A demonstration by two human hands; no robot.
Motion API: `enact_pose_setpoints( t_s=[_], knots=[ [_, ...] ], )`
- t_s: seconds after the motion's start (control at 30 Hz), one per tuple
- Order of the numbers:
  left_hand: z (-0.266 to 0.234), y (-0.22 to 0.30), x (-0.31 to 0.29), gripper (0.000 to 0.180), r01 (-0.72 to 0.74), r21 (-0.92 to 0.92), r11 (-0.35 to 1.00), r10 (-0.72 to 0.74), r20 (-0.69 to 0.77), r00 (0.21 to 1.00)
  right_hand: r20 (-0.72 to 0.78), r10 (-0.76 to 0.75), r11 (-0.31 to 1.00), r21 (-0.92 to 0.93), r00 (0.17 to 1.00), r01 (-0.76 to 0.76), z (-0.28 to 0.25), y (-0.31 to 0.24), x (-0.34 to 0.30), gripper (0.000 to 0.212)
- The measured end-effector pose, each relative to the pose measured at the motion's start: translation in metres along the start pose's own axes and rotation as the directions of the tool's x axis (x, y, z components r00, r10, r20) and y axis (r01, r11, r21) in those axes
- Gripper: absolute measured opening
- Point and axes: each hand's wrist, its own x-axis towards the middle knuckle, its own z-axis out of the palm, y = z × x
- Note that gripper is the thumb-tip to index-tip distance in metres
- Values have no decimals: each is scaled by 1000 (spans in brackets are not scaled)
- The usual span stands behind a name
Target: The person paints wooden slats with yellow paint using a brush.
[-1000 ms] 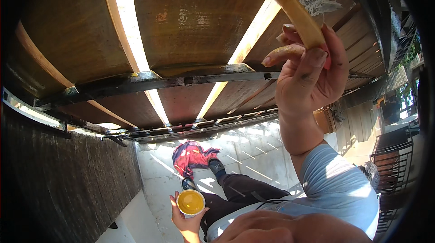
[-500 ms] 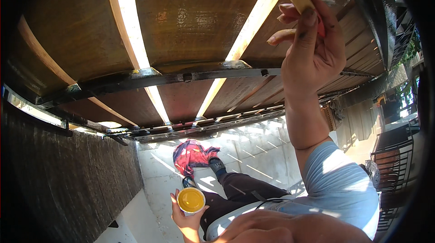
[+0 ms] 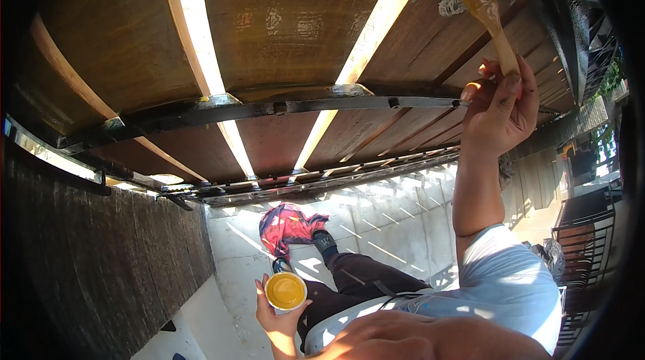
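My right hand (image 3: 505, 108) is raised on the right, its fingers closed round the wooden handle of a paintbrush (image 3: 498, 34). The handle widens upward and looks smeared with yellow-brown; its far end runs out of the picture at the top. A bit of red shows inside the palm. Beside it are brown wooden boards (image 3: 282, 24) with pale-edged gaps that let light through. Low in front of my body, my left hand (image 3: 277, 320) grips a small white-rimmed cup (image 3: 285, 291) of mustard-yellow liquid, held upright.
A black metal bar (image 3: 269, 111) crosses the boards. On the left stands a dark weathered wooden panel (image 3: 101, 266). A red patterned cloth (image 3: 285, 226) lies by my feet on the pale tiled floor (image 3: 396, 232). Black railings (image 3: 588, 239) are at the far right.
My right hand has moved right and slightly down with the paintbrush, so more of the brush shows. The left hand and cup have barely moved.
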Motion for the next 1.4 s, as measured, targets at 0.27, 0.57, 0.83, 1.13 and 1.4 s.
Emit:
enact_pose_setpoints(
  t_s=[0.27,0.57,0.83,1.13,1.4],
  knots=[
    [-1,-5,-9,134,-21,23,1000,21,-1,1000,212,-71,979,201,975,28,56,-12,7,29],
    [-1,-17,-17,136,-82,-7,997,82,-13,997,251,-143,989,79,957,127,93,-8,14,28],
    [-3,-16,-17,135,-102,34,994,103,-11,995,185,-67,997,45,980,60,73,-5,12,30],
    [5,-8,-14,134,-54,-4,999,54,5,999,107,88,992,-95,990,-78,24,-4,9,31],
    [6,-2,-14,134,-4,-1,1000,4,6,1000,41,73,985,-161,996,-65,-26,-7,4,29]
  ],
)
